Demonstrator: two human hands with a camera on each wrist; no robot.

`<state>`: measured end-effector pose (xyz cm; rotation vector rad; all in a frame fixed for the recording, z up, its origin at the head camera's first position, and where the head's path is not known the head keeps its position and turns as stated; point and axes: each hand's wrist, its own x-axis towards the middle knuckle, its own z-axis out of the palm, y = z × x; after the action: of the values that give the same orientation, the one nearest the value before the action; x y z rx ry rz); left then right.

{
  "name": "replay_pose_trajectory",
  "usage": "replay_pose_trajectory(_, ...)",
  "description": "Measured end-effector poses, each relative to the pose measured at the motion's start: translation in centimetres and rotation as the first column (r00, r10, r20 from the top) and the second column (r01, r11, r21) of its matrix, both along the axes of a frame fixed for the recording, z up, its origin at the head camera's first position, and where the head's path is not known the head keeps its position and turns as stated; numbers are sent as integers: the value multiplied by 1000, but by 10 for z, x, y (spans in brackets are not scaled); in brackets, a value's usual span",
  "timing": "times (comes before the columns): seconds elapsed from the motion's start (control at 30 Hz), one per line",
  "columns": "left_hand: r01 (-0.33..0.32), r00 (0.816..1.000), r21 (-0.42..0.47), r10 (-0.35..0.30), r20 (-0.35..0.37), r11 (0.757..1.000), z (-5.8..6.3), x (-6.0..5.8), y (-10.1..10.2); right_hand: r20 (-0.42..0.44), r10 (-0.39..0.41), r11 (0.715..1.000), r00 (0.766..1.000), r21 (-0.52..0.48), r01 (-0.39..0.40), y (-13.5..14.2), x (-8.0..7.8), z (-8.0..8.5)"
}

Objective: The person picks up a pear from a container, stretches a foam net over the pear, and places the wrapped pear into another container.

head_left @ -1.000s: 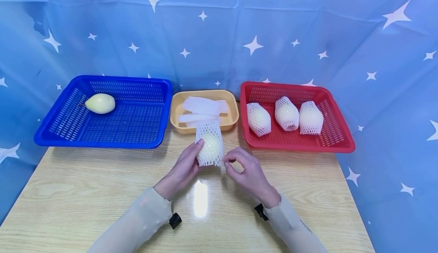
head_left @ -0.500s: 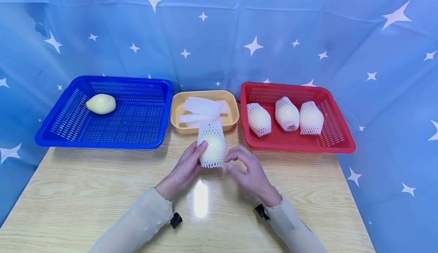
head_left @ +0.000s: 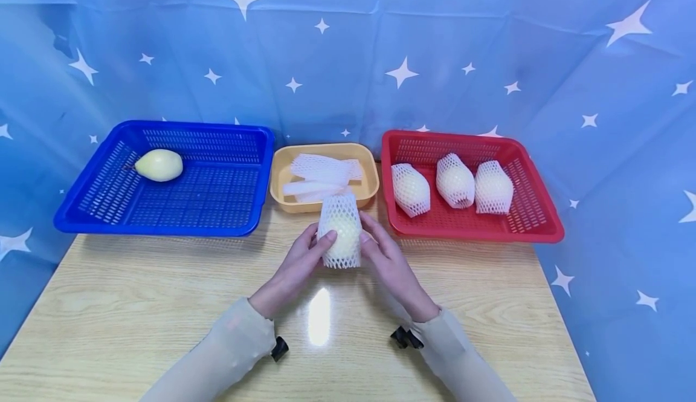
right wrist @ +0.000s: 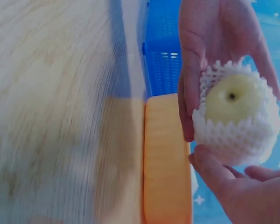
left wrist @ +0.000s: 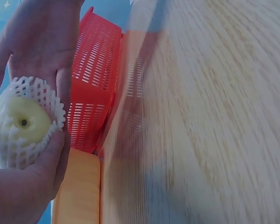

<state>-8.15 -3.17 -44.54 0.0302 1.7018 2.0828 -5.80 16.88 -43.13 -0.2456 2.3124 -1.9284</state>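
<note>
A pale yellow pear sits inside a white foam net sleeve, held over the table in front of the tan tray. Its round end with a dark dimple shows through the sleeve's opening in both wrist views. My left hand grips the sleeved pear from the left, thumb on the near side. At its right side my right hand holds it too, thumb on the near face and index finger farther back. The other fingertips are partly hidden behind the fruit.
A blue basket at the left contains one bare pear. Flat foam sleeves lie in the tan tray at the middle. Three sleeved pears lie in the red basket at the right. A blue starred curtain hangs behind.
My right hand has gone from fingering the sleeve's lower right edge to holding the pear's right side. The pear and left hand have shifted slightly right, and the sleeve stands straighter.
</note>
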Motion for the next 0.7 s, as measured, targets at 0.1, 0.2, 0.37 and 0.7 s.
replay_pose_trajectory(0.1, 12, 999, -57, -14, -36, 998, 0, 1, -1, 40, 1, 1000, 999, -20, 0, -1, 0, 0)
replay_pose_trajectory(0.2, 40, 996, -80, -46, -76, 996, 0, 2, -4, 66, -11, 999, 998, -35, 13, -1, -1, 0)
replay_pose_trajectory(0.37, 85, 990, 37, -80, -115, 996, 2, 3, -12, 120, -26, 996, 992, -81, 36, 0, -2, 1)
replay_pose_trajectory(0.7, 140, 930, -14, -137, -342, 990, 3, 3, -20, 206, -85, 979, 975, -165, 120, -2, -4, 4)
